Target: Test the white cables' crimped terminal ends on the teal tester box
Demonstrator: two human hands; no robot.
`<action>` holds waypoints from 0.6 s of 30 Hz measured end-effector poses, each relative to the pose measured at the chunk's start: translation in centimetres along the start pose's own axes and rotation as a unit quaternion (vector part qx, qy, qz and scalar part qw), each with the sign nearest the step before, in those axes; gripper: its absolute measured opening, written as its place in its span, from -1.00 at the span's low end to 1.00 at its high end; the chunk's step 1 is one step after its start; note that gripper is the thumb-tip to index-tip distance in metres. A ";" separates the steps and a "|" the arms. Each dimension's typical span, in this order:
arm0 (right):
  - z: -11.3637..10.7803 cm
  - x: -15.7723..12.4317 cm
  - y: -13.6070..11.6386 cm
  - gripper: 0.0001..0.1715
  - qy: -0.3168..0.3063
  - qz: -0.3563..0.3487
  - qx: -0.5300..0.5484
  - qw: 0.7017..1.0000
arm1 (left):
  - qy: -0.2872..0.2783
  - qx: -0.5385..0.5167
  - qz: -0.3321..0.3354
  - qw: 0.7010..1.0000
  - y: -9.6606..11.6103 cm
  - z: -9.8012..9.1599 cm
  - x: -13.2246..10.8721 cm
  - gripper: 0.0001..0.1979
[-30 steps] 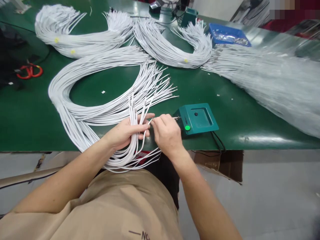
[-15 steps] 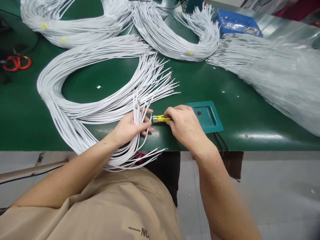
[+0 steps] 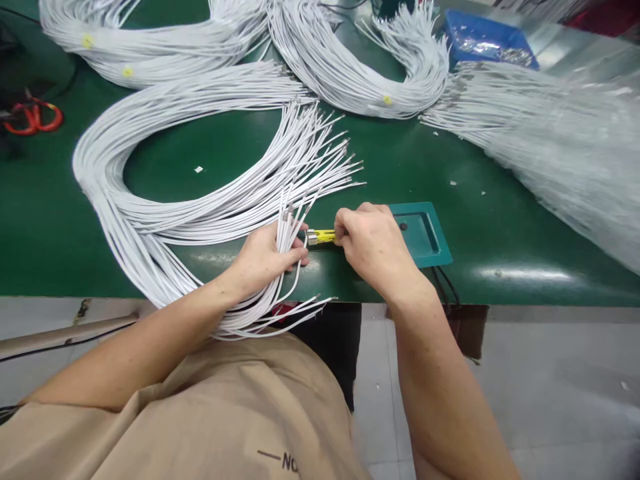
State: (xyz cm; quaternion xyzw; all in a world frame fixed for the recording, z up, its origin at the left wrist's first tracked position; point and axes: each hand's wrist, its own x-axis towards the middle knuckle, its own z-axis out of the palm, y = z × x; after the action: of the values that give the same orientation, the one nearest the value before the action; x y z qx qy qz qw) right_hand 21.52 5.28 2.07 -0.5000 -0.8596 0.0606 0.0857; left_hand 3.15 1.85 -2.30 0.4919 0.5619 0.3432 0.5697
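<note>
My left hand (image 3: pixel 265 253) is closed around several white wires (image 3: pixel 285 243), with the thumb pressed across them. Small metal terminals tip the wire ends. One wire end stands at the metal head of a small yellow tool (image 3: pixel 324 237); whether they touch I cannot tell. My right hand (image 3: pixel 375 237) pinches this tool from the right, and the fingers hide its rear part. Below my left hand, more wire ends (image 3: pixel 313 305) hang over the table's front edge. A large loop of white wires (image 3: pixel 100 160) lies to the left and behind.
A teal tray (image 3: pixel 443 257) lies just right of my right hand. Further bundles of white wire (image 3: pixel 345 87) lie behind, near a blue bin (image 3: pixel 460 23) of small metal parts. Plastic-covered wires (image 3: pixel 560 133) stretch right. Red-handled scissors (image 3: pixel 35 119) rest at far left.
The view has shifted slightly. Both hands keep their grips and have barely moved; the yellow tool's head stays beside the wire end.
</note>
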 end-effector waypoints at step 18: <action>3.0 -4.7 -9.6 -0.76 -0.006 -0.082 0.040 0.996 | -0.018 -0.011 0.009 1.000 0.3 -2.2 -0.6 -0.61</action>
State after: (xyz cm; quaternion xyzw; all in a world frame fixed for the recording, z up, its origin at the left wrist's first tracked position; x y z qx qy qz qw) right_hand 15.02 -3.61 0.58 -0.4236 -0.8951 0.0910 0.1053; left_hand 1.01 1.74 -1.53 0.4964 0.5435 0.3457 0.5819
